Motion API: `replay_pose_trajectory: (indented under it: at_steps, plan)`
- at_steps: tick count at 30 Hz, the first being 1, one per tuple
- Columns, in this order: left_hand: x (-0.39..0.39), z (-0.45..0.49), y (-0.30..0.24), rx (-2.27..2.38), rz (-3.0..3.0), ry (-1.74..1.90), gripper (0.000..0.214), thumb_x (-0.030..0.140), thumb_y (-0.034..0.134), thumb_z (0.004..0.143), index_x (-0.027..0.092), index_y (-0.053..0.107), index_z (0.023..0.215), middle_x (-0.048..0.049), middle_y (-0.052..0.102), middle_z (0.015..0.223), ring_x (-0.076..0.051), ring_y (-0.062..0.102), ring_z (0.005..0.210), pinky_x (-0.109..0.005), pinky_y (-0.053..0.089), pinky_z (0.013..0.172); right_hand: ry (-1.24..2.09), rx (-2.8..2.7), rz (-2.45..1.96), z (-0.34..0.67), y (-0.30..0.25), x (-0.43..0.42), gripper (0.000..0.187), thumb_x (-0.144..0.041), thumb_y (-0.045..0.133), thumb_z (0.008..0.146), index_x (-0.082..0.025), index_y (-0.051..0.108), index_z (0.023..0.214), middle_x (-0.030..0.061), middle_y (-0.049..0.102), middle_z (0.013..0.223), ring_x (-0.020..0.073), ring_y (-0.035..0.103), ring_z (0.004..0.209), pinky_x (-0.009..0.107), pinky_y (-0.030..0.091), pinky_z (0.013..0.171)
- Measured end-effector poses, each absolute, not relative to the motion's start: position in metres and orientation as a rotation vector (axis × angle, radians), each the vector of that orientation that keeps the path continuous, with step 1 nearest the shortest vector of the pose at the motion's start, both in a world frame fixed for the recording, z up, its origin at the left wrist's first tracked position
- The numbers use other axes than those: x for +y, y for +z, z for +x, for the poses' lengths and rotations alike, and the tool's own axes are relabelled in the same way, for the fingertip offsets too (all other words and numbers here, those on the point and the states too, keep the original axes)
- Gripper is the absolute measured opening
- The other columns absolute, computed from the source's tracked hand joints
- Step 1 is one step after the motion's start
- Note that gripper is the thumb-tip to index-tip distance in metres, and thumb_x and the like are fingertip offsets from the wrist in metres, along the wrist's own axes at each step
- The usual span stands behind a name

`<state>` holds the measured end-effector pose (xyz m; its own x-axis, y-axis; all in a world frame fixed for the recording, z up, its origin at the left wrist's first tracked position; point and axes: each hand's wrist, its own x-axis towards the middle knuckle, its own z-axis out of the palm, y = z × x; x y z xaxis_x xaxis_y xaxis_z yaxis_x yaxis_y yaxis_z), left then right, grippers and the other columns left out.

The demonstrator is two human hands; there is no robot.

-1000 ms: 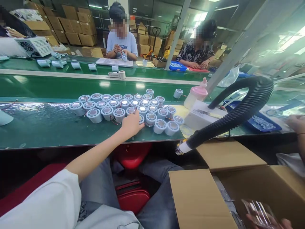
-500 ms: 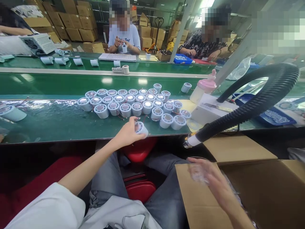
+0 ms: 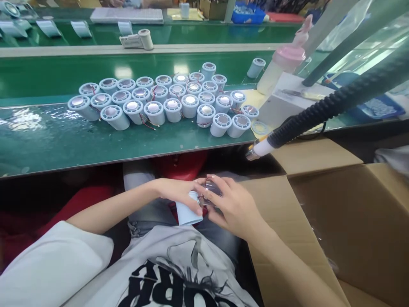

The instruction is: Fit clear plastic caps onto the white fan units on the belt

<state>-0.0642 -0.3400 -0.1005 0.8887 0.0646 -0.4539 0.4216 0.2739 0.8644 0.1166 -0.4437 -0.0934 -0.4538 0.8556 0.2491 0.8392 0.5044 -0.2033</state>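
Over my lap, my left hand [image 3: 179, 192] is closed around a pale blue cylindrical housing [image 3: 188, 214], which lies tilted with one end toward my right hand. Thin reddish wires show at that end. My right hand [image 3: 238, 207] grips a clear plastic cup-shaped piece [image 3: 213, 190] with its fingers, right up against the wired end of the housing. Fingers hide part of both pieces, so whether the two touch cannot be made out. Several similar housings [image 3: 172, 110] with slotted round tops and thin wires stand grouped on the green bench [image 3: 153, 143].
An open cardboard box [image 3: 348, 204] stands at my right, its flap near my forearm. A black flexible hose [image 3: 316, 115] with a metal tip reaches over the bench edge. Behind it are a pink-topped bottle [image 3: 281, 64], a white box [image 3: 281, 100] and a blue tray [image 3: 377, 106].
My left hand has brought the housing from the bench edge down over my lap. My right hand has come left from the cardboard box with the clear piece. The view has tipped downward.
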Motion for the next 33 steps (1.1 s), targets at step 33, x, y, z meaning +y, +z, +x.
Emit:
replay_pose_trajectory:
  at_steps: [33]
  plan:
    - [-0.373,-0.066,-0.083,0.783,2.075,0.179,0.038,0.042,0.067,0.074,0.017,0.059,0.101,-0.0049,0.066,0.098,-0.018,0.061,0.084,-0.028,0.046,0.074,0.524,-2.101,-1.677,0.126,-0.108,-0.448,0.02,-0.034,0.059,0.087,-0.021,0.067,0.075,0.0083,0.062,0.115,0.0252,0.059,0.099,0.037,0.053,0.074]
